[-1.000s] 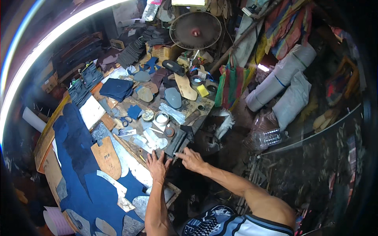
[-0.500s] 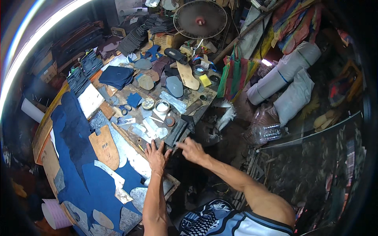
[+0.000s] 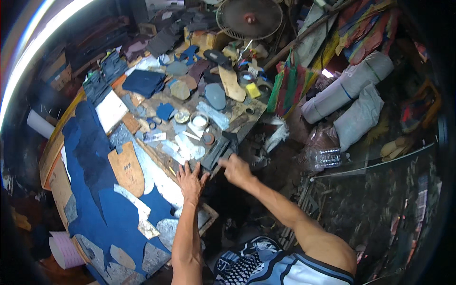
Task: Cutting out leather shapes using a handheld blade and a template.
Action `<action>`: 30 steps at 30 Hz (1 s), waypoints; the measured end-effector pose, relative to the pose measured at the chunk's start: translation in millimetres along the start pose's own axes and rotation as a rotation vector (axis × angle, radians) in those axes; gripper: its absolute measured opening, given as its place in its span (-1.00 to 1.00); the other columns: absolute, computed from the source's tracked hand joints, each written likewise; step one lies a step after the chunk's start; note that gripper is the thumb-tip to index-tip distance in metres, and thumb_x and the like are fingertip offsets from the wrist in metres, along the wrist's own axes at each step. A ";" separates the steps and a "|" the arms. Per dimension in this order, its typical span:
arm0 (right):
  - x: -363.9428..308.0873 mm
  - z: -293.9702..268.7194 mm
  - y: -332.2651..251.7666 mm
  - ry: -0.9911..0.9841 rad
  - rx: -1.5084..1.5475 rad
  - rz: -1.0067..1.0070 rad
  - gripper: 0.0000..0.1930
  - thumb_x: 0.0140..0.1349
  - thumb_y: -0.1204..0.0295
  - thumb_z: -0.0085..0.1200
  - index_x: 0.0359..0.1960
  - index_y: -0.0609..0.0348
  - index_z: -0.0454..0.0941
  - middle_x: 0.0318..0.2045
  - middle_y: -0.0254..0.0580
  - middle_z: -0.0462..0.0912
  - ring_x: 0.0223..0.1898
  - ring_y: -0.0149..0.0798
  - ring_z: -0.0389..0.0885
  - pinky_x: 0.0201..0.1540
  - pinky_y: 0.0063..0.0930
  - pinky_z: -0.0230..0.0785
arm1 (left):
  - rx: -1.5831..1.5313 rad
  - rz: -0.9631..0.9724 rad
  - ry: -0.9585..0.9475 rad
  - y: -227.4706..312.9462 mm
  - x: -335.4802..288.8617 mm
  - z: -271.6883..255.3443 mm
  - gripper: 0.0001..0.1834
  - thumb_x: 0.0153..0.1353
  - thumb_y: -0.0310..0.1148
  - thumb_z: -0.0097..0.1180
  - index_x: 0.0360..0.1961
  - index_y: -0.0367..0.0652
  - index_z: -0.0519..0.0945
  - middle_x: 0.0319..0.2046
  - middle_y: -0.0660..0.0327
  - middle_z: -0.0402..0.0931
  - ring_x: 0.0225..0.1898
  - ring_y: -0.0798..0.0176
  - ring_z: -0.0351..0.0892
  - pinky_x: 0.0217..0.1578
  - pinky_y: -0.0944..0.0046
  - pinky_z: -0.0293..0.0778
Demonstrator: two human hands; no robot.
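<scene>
My left hand rests on the near edge of the cluttered worktable, palm down with its fingers spread. Just right of it, a dark rectangular block lies at the table's corner. My right hand is curled beside the block's near right end, slightly blurred. Whatever it may hold between its fingers is hidden. A roll of brown tape and clear plastic pieces lie just beyond the block. A thin yellow stick lies near my left fingertips.
Blue sheet material covers the table's left side, with a tan sole-shaped template on it. Scissors, a white tape roll and a yellow sponge lie farther back. A fan stands behind; wrapped rolls lie right.
My right hand has shifted slightly up and right, staying beside the dark block. The left hand stays spread on the table edge. The whole view has shifted a little.
</scene>
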State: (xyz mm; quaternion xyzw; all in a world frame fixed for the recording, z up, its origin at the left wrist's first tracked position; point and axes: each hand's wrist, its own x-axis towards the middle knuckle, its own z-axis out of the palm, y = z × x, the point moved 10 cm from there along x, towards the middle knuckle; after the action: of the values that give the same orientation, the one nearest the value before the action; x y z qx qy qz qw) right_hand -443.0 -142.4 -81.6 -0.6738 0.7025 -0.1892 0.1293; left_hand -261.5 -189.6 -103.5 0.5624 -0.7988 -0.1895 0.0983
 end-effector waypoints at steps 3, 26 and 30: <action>7.4 -12.9 0.5 0.002 0.057 0.023 -0.52 0.17 0.49 0.12 0.17 -0.12 0.59 -0.08 0.06 0.46 -0.05 0.16 0.55 -0.05 0.02 0.51 | -0.017 0.084 0.094 7.9 6.1 -8.5 -0.38 0.27 0.18 0.12 0.23 0.08 0.60 0.37 -0.17 0.29 0.38 -0.42 0.19 0.35 -0.28 0.11; -5.2 -5.7 -28.6 -0.133 0.048 -0.063 -0.57 0.18 0.49 0.16 0.13 -0.09 0.64 -0.26 -0.01 0.48 -0.23 0.13 0.63 -0.14 -0.02 0.54 | 0.064 0.002 0.002 0.7 8.7 -2.5 -0.34 0.27 0.23 0.12 0.34 0.24 0.50 0.46 -0.04 0.19 0.47 -0.31 0.07 0.41 -0.23 0.04; 10.2 -15.8 0.2 -0.065 0.001 0.118 -0.57 0.19 0.46 0.16 0.13 -0.13 0.63 -0.23 -0.04 0.48 -0.19 0.11 0.62 -0.11 -0.02 0.55 | 0.055 0.005 -0.005 1.7 10.6 -2.7 -0.34 0.27 0.23 0.12 0.33 0.24 0.51 0.46 -0.04 0.18 0.47 -0.31 0.08 0.41 -0.23 0.04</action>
State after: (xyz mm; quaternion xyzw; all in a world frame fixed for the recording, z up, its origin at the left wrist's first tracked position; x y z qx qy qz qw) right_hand -450.7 -151.1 -66.8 -0.6369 0.7363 -0.1597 0.1633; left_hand -265.6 -199.6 -100.9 0.5624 -0.8054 -0.1688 0.0813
